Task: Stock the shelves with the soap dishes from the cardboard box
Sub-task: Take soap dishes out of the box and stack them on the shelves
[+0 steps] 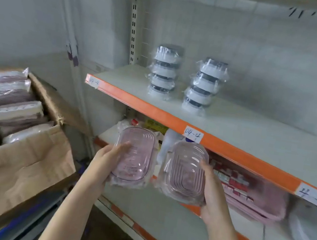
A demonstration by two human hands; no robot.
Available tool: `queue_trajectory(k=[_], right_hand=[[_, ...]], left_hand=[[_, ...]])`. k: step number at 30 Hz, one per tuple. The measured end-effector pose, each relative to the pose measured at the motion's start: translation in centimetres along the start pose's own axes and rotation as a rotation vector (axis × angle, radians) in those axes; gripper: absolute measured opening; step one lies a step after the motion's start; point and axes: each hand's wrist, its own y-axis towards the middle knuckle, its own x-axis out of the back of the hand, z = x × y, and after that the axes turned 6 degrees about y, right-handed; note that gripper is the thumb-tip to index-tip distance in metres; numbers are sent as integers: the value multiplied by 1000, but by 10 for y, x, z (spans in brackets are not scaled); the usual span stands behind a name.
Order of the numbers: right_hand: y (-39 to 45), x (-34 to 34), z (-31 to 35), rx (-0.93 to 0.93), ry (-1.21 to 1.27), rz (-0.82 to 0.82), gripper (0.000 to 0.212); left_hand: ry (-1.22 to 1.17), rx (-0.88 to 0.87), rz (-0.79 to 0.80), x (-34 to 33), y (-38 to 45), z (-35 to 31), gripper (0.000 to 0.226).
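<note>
Holding one bagged pink soap dish in each hand, the person stands before the shelving in the head view, so the step in hand looks like the carry from box to shelf. The left hand (pixel 104 158) grips the left soap dish (pixel 134 155) from its near left edge, its fingers (pixel 123 146) curled over the ribbed clear lid; the right hand (pixel 212 189) clasps the right soap dish (pixel 186 170) along its right side, thumb on the top and the rest of the fingers hidden underneath. Both dishes are tilted up toward the camera and hang in the air just in front of the lower shelf (pixel 160 208), below the orange front rail of the upper shelf (pixel 254 132), touching neither. On the upper shelf stand two stacks of wrapped round white containers (pixel 165 72), with bare board to their right. To the left, the open cardboard box (pixel 24 161) holds many more wrapped dishes (pixel 14 110). Pink trays (pixel 255 198) and a white round item (pixel 309 234) lie on the lower shelf at right. The next move probably calls for choosing a shelf, most likely the bare stretch of the upper one, lifting both dishes over the orange rail, levelling them, and setting them down flat side by side clear of the stacks before letting go.
</note>
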Motion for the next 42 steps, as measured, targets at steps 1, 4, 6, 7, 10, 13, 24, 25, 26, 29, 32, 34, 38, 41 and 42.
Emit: queue_trajectory(k=[1,4,6,7,10,13,24,25,26,29,32,34,38,41,42], right_hand=[[1,16,5,5,9,-14,25],[1,65,23,31,31,-75,20],[1,94,34,63,38,-119,18],[2,109,38,84,45,-150,15],[3,142,51,117,62,-250,12],[12,165,63,156,68,-305,28],[115,190,152,270,-187,-355,56],[131,191,157,268,-206,-353,63],[146,193,161,261,-216,-348,70],[173,189,169,225,-238,-330,77],[194,189,172,191,-236,-314,72],[206,194,175,197,-238,-322,78],[210,198,197,302,-170,-305,77],[205,189,220,377,-206,-207,39],[204,185,227,390,-252,-150,28]], left_hand=[[14,0,26,-18,0,1,24],[51,6,106,-70,5,7,26],[66,21,134,-101,8,13,35],[79,24,152,-116,8,15,35],[111,16,229,-156,9,19,26],[160,1,283,-187,17,9,52],[274,-145,464,-302,122,-52,39],[302,-159,470,-312,135,-55,26],[339,-162,469,-319,146,-57,13],[468,-162,428,-334,180,-53,29],[585,-190,329,-341,202,-47,47],[774,-221,262,-343,208,-45,45],[859,-372,215,-344,205,-55,49],[675,-468,262,-348,202,-72,46],[585,-456,300,-351,200,-80,49]])
